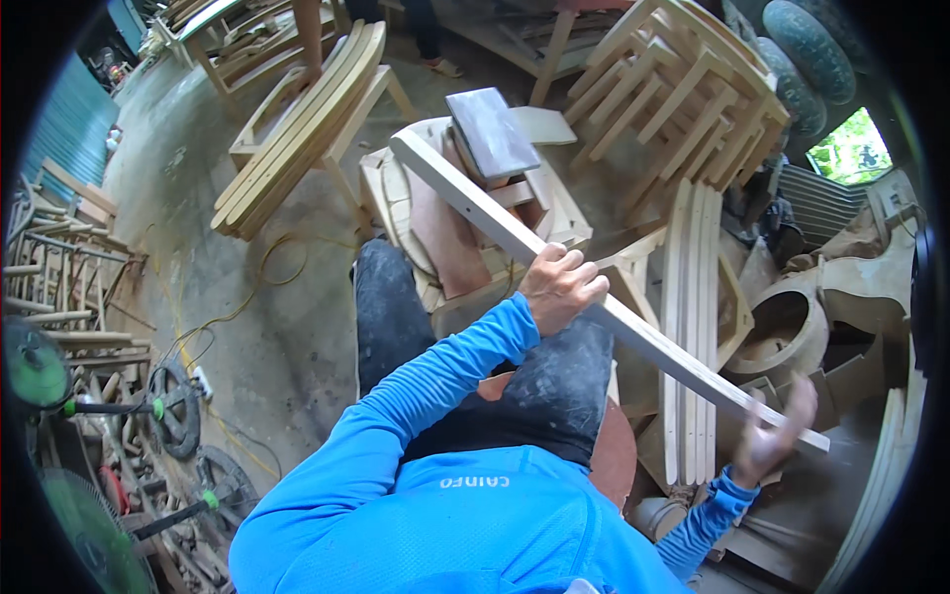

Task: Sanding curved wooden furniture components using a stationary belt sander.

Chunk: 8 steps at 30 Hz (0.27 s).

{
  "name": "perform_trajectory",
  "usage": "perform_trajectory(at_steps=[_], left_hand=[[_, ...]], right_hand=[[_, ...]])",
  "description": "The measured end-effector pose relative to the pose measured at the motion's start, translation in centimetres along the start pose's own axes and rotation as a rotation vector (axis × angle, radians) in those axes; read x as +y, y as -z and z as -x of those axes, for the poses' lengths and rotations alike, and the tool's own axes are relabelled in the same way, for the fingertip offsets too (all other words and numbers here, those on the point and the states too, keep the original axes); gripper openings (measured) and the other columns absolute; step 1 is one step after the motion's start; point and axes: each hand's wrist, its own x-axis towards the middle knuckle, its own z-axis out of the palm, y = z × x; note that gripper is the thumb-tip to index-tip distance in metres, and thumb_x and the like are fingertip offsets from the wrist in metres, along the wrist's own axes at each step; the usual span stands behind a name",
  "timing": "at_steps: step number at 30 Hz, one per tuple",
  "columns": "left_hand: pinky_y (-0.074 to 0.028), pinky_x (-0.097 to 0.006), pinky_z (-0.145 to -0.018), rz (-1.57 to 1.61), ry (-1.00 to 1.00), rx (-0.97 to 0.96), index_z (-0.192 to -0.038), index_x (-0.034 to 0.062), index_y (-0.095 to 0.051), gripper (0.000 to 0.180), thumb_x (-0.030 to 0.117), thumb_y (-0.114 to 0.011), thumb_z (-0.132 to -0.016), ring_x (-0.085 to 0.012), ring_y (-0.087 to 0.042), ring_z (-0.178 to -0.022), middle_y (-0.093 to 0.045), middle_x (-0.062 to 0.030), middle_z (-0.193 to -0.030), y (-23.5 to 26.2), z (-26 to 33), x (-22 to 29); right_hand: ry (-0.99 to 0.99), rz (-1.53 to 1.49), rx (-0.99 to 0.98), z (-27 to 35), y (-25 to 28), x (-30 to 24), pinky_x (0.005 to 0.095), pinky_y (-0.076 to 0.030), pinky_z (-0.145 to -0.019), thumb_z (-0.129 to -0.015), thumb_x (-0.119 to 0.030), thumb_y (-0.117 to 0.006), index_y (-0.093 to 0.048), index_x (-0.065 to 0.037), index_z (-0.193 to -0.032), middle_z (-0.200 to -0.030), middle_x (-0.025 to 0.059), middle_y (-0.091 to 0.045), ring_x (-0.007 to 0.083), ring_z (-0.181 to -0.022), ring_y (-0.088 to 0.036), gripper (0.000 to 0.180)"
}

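A long, slightly curved wooden bar (658, 348) slants across in front of me, from the wooden stand down to the lower right. Around its middle, the fingers of my left hand (562, 287) are wrapped closed. My right hand (777, 433) is at the bar's lower right end, smeared by motion, with thumb and fingers apart; whether it touches the wood cannot be made out. Beyond the bar's upper end, a grey rectangular block (493, 134) sits on top of the wooden work stand (401, 213) between and ahead of my knees.
Several similar pale bars (690, 327) lean together on the right. Curved planks (307, 129) lie stacked on a wooden frame at the far left. Chair-like frames (683, 89) are piled at the far right. A yellow cord (272, 262) crosses the floor; wheels (176, 406) and scrap lie left.
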Motion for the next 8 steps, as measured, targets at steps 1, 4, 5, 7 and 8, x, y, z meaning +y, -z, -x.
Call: perform_trajectory(at_steps=[1,4,5,7,8], left_hand=[[-0.046,-0.037,-0.078,-0.015,0.009,-0.027,-0.087,0.0204,-0.063,0.012,0.025,-0.068,-0.077,-0.0172,-0.060,-0.080,-0.053,0.0018,-0.076,0.5,0.4,0.2],[-0.045,-0.039,-0.087,-0.056,0.041,-0.062,-0.091,0.0208,-0.064,0.014,0.026,-0.068,-0.078,-0.0174,-0.060,-0.085,-0.054,0.0027,-0.080,1.8,1.3,0.9],[-0.045,-0.039,-0.087,-0.061,0.047,-0.075,-0.091,0.0208,-0.064,0.014,0.026,-0.068,-0.078,-0.0174,-0.060,-0.085,-0.054,0.0027,-0.080,2.3,1.6,0.8],[-0.041,-0.040,-0.100,-0.050,0.044,-0.080,-0.098,0.0195,-0.065,0.016,0.021,-0.066,-0.082,-0.0180,-0.058,-0.101,-0.058,-0.0005,-0.092,3.8,2.5,0.1],[-0.041,-0.040,-0.100,-0.061,0.053,-0.091,-0.098,0.0195,-0.065,0.016,0.021,-0.066,-0.082,-0.0180,-0.058,-0.101,-0.058,-0.0005,-0.092,4.1,3.0,-0.1]], right_hand=[[0.101,-0.126,-0.215,-0.9,-1.1,-2.4,0.0460,-0.040,-0.113,-0.079,-0.017,-0.084,-0.058,-0.005,-0.141,-0.135,0.0184,-0.062,0.0376,-0.131,-0.055,0.068],[0.151,-0.294,-0.754,-0.8,-6.1,-6.3,0.0458,-0.053,-0.086,-0.075,-0.018,-0.085,-0.063,-0.008,-0.130,-0.111,0.0185,-0.071,0.0383,-0.101,-0.068,0.060],[0.136,-0.208,-0.866,0.1,-7.9,-7.1,0.0460,-0.055,-0.076,-0.075,-0.019,-0.085,-0.064,-0.010,-0.126,-0.103,0.0175,-0.073,0.0377,-0.090,-0.071,0.056],[0.242,-0.289,-0.749,1.8,-10.9,-6.8,0.0455,-0.055,-0.067,-0.069,-0.019,-0.090,-0.066,-0.014,-0.121,-0.086,0.0124,-0.074,0.0360,-0.078,-0.072,0.057],[0.241,-0.295,-0.766,2.7,-12.1,-6.6,0.0453,-0.055,-0.069,-0.071,-0.019,-0.088,-0.064,-0.014,-0.124,-0.089,0.0133,-0.074,0.0360,-0.081,-0.073,0.058]])
